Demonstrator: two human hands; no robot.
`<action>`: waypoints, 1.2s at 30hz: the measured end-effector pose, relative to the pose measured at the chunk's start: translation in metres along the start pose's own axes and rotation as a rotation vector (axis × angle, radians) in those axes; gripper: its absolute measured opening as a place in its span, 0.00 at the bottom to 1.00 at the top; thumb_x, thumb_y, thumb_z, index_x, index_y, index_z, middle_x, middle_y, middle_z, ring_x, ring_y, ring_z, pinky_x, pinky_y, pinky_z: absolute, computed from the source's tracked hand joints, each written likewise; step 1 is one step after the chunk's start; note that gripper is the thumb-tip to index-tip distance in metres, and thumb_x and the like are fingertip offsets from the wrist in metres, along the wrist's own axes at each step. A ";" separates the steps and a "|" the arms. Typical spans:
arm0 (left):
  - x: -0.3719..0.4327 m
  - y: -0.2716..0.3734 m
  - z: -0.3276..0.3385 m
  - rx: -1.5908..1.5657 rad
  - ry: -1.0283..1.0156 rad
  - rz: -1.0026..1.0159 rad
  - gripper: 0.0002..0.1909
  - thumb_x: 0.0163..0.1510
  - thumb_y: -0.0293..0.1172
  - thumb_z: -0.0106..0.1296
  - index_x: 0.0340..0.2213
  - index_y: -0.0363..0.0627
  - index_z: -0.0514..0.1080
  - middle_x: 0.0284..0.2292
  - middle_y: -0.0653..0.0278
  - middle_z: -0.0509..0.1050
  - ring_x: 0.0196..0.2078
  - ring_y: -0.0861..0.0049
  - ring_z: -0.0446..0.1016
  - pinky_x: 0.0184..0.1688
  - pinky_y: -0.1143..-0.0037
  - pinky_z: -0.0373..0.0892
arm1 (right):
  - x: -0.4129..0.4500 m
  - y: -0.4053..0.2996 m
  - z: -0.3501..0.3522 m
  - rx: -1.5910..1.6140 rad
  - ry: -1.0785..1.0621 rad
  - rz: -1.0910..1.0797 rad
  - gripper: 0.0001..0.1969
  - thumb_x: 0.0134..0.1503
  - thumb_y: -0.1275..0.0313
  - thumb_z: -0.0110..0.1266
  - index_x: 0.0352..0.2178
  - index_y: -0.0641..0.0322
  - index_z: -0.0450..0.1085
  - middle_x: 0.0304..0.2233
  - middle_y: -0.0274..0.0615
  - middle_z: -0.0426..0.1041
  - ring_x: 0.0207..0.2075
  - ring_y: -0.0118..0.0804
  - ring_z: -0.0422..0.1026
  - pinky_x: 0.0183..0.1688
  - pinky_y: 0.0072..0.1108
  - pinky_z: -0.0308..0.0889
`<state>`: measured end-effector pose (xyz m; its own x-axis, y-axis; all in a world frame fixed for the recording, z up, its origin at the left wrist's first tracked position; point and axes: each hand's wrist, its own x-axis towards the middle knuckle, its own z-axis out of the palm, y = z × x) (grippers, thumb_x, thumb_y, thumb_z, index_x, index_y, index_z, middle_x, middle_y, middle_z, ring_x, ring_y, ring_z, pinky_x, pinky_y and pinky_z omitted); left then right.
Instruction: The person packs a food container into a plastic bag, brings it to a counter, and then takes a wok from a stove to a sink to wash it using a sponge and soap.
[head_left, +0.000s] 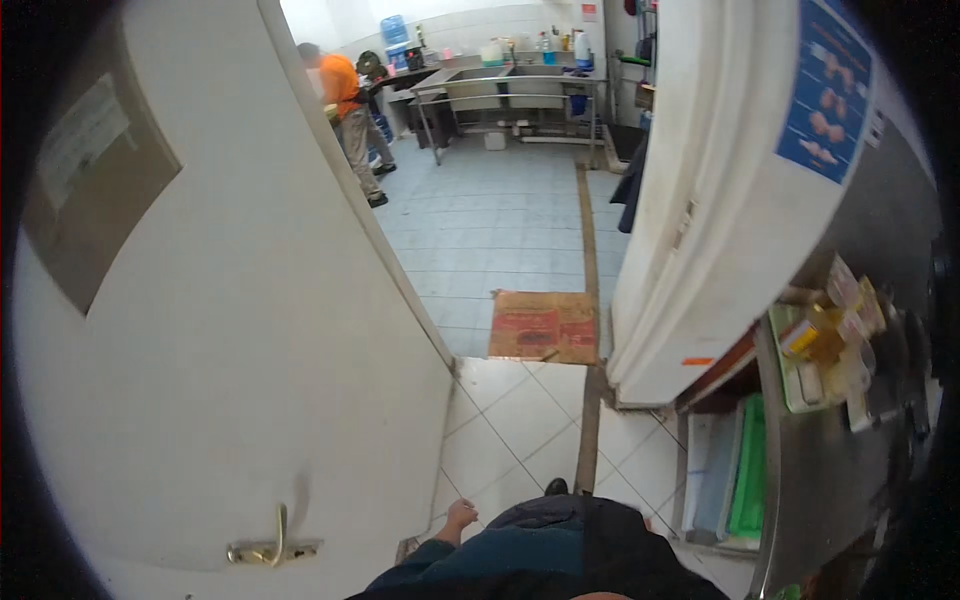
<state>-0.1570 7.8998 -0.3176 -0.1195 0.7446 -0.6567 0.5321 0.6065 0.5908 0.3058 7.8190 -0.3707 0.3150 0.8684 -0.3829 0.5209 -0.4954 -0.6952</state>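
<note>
My left hand (462, 513) hangs low beside my body, with its fingers partly curled. It touches nothing that I can see, and the open white door (300, 300) stands to its left with a metal lever handle (279, 536). Of my right hand, only a sliver of skin may show at the right side of my dark clothing, too little to tell. Ahead, a flattened cardboard sheet (544, 326) with red print lies on the floor just past the doorway.
A person in an orange top (341, 82) stands at a counter at the back left. Stainless steel sinks (476, 86) line the far wall. At right, a metal table (817, 480) holds a tray (787, 375) of packages, with green and clear plastic bins (748, 469) below.
</note>
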 end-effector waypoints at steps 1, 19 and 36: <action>0.011 0.011 -0.018 -0.190 0.095 0.003 0.11 0.34 0.28 0.51 0.23 0.39 0.64 0.19 0.56 0.70 0.24 0.70 0.70 0.26 0.75 0.66 | 0.058 -0.030 -0.002 -0.046 0.066 -0.141 0.13 0.42 0.64 0.45 0.25 0.63 0.68 0.26 0.45 0.69 0.30 0.41 0.68 0.31 0.30 0.61; 0.390 0.256 -0.142 -0.024 0.774 -0.155 0.17 0.39 0.40 0.48 0.18 0.34 0.64 0.19 0.51 0.67 0.23 0.56 0.66 0.27 0.64 0.61 | 0.503 -0.290 0.047 -0.026 -0.527 0.260 0.16 0.40 0.64 0.50 0.27 0.68 0.65 0.23 0.48 0.67 0.26 0.41 0.66 0.30 0.28 0.61; 0.777 0.818 -0.240 -0.841 0.688 0.450 0.16 0.40 0.23 0.50 0.12 0.45 0.52 0.10 0.65 0.60 0.10 0.85 0.59 0.06 0.84 0.57 | 0.873 -0.419 -0.004 -0.014 0.397 0.134 0.19 0.33 0.66 0.55 0.27 0.70 0.64 0.24 0.51 0.67 0.30 0.45 0.66 0.34 0.29 0.60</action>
<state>-0.0159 9.0409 -0.2324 -0.6261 0.7765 -0.0710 -0.0480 0.0526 0.9975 0.3655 8.7843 -0.4115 0.6605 0.7227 -0.2036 0.4642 -0.6062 -0.6458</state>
